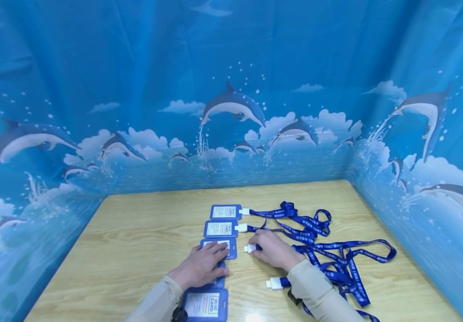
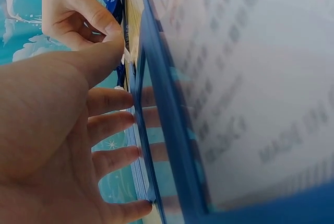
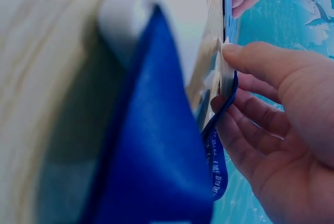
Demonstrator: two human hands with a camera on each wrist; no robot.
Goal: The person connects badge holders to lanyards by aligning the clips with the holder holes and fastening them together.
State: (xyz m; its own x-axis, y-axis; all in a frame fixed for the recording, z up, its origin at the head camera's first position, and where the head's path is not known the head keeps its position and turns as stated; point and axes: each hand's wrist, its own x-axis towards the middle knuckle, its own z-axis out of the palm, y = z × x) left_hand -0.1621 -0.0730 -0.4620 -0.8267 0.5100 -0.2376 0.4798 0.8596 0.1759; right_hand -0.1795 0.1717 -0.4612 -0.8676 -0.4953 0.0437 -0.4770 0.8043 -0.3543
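Blue ID card holders form a column on the table. My left hand (image 1: pixel 201 267) lies across the middle card holder (image 1: pixel 233 250) with its fingers extended, and partly covers the card holder below it (image 1: pixel 218 283). In the left wrist view its fingertips touch down along the row of holders. To the right, my right hand (image 1: pixel 274 251) pinches the white plastic clip (image 1: pixel 249 248) of a blue lanyard between thumb and fingers. This clip points at the middle holder, a short gap away from it. The lanyard strap (image 3: pixel 222 112) trails beneath the fingers in the right wrist view.
The two far card holders (image 1: pixel 225 212) have lanyard clips (image 1: pixel 244 212) at their slots. A loose white clip (image 1: pixel 273 283) lies nearer me, by my right sleeve. Tangled blue lanyards (image 1: pixel 352 268) spread over the right side. A dolphin-print curtain (image 1: pixel 231 147) surrounds the wooden table (image 1: pixel 134 232).
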